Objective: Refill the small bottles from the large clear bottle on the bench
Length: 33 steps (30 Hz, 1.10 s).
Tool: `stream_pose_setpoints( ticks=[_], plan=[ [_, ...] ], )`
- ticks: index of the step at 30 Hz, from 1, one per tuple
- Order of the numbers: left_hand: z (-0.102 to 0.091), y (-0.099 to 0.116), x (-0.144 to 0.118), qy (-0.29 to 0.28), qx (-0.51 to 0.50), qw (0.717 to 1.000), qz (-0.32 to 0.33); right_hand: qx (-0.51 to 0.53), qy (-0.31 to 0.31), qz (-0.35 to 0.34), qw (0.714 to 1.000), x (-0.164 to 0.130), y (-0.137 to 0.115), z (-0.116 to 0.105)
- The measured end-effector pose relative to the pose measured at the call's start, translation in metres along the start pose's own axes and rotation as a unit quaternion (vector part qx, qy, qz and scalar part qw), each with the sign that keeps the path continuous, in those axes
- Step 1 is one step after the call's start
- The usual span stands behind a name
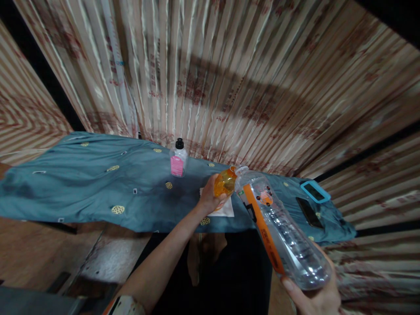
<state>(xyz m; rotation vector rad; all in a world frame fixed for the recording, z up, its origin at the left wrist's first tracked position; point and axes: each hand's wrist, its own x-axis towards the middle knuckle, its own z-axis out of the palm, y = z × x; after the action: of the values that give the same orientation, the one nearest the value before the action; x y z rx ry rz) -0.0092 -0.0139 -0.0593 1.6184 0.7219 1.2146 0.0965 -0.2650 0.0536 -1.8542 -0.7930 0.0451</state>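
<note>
My left hand [209,197] grips a small amber bottle [225,183] and holds it above a white cloth [227,209] on the table. My right hand [316,298] holds the base of a large clear plastic bottle [284,229] with an orange label. That bottle is tilted, and its open mouth meets the top of the amber bottle. A little clear liquid shows inside the large bottle.
A teal cloth with gold dots [98,183] covers the table. On it stand a small clear bottle with a pink label and black cap [178,158], a blue-cased phone [314,191] and a dark phone [308,212]. Striped curtains [213,74] hang behind.
</note>
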Motion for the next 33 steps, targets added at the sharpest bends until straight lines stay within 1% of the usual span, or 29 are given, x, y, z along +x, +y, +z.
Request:
stream_pose_setpoints(
  ticks=[5,11,18,26,33],
  plan=[
    [0.0001,0.0002,-0.0001,-0.002,-0.002,1.0,0.005,0.009,-0.001,-0.01,1.0,0.0006,0.0047,-0.0008],
    [-0.0003,0.0023,0.0001,-0.005,0.004,1.0,0.002,-0.019,-0.002,-0.013,1.0,0.0011,0.002,-0.0017],
    [0.0002,0.001,-0.0003,-0.006,0.002,1.0,-0.001,0.011,-0.004,-0.011,1.0,0.0013,0.0024,-0.0003],
    [-0.0003,0.001,-0.0003,-0.001,0.008,1.0,0.001,0.008,-0.003,-0.016,1.0,0.0027,0.0067,-0.0025],
    [0.0003,0.0029,0.0,-0.003,-0.006,1.0,-0.002,-0.003,-0.002,-0.021,1.0,0.0034,0.0061,-0.0027]
  ],
)
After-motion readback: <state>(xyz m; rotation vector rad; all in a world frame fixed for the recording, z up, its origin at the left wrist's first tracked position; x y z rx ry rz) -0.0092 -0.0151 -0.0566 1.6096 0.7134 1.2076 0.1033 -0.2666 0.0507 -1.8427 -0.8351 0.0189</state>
